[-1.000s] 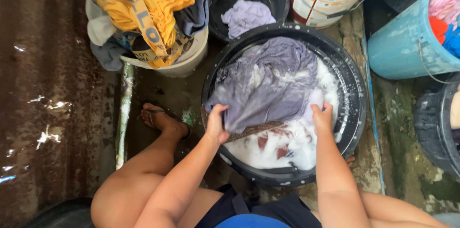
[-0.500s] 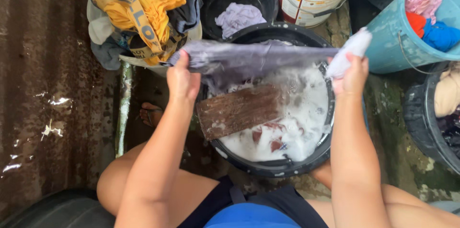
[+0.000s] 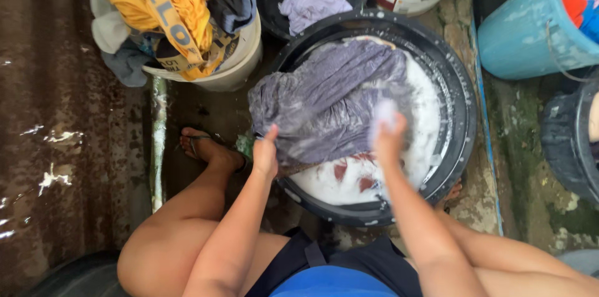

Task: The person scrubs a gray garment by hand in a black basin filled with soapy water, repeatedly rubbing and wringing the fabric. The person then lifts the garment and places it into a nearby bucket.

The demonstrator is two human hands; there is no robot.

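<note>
While a wet grey cloth [image 3: 337, 103] lay spread over the suds in the black tub [image 3: 458, 122], the left hand [image 3: 266, 155] pinched its near edge with closed fingers. The right hand [image 3: 388, 138], blurred and foamy, pressed the cloth just beside; whether its fingers gripped could not be told. Beyond the fingertips stood a white bucket [image 3: 231, 66] heaped with clothes.

Both hands, left [image 3: 266, 155] and right [image 3: 389, 138], press grey cloth [image 3: 331, 100] in soapy black basin [image 3: 458, 116].

grey garment [image 3: 337, 103]: was stretched taut in the air, now lies bunched over the black basin [image 3: 458, 147] | left hand [image 3: 266, 155]: lowered to near edge | right hand [image 3: 388, 138]: lowered onto cloth, blurred
</note>
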